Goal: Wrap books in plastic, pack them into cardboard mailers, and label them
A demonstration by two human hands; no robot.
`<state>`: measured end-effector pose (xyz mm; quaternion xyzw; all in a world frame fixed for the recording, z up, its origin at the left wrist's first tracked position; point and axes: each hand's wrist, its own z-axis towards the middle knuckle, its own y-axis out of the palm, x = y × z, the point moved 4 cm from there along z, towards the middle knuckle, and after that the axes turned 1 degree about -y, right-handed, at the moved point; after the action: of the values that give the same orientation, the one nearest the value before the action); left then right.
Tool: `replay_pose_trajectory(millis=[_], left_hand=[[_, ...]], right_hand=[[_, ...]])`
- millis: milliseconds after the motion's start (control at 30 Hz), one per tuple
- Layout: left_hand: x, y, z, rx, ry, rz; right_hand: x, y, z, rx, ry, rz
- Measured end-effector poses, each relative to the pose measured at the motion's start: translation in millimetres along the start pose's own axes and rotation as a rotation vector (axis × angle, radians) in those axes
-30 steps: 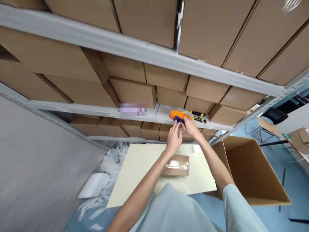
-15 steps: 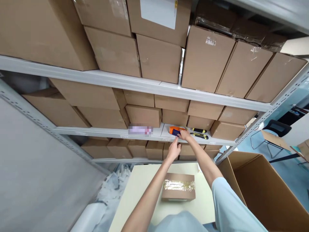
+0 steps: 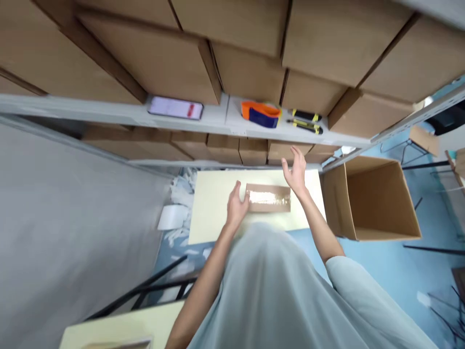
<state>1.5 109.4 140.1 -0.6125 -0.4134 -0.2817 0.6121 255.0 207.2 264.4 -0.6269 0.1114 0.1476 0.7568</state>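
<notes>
A small brown cardboard box (image 3: 269, 205) sealed with shiny clear tape lies on the pale yellow table (image 3: 218, 218). My left hand (image 3: 237, 206) is at its left end, thumb apart from the fingers. The thumb is at the box edge; whether it presses on it I cannot tell. Above the box's right end, my right hand (image 3: 296, 174) is raised, holding nothing, with thumb and fingers spread. On the shelf (image 3: 214, 116) beyond lies an orange and dark-blue tape dispenser (image 3: 263, 116), apart from both hands.
Beside the tape dispenser are black-and-yellow utility knives (image 3: 307, 127). A phone (image 3: 176, 107) lies further left on the shelf. Cardboard boxes (image 3: 250, 70) fill the shelves. A large open carton (image 3: 336, 203) stands right of the table, and a grey wall (image 3: 72, 218) rises at left.
My right hand has let go of the tape dispenser, left on the shelf. Both hands have come back from the shelf to the taped box, and the view has tilted down.
</notes>
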Motion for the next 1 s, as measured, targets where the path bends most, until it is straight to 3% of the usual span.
replay_pose_trajectory(millis=[133,267,467,667,800,1000], left_hand=[[-31,8.2,-41,-0.066,-0.106,0.074],[-30,28.7,-47,-0.122,-0.135,0.081],[-15,61.2,-26,-0.132,-0.205,0.104],[-10,82.7,-17,-0.069,-0.349,0.324],[-29,77.6,-15,-0.07,-0.35,0.323],[-66,69.5,-12,-0.1,-0.32,0.039]], right_hand=[[36,39,-114,-0.19,0.206,0.089],[48,70,-165,-0.316,0.361,0.172],[42,99,-163,-0.375,0.439,0.221],[47,130,-156,-0.288,0.576,0.212],[69,143,-163,-0.271,0.628,0.406],[91,148,-171,-0.242,0.539,0.73]])
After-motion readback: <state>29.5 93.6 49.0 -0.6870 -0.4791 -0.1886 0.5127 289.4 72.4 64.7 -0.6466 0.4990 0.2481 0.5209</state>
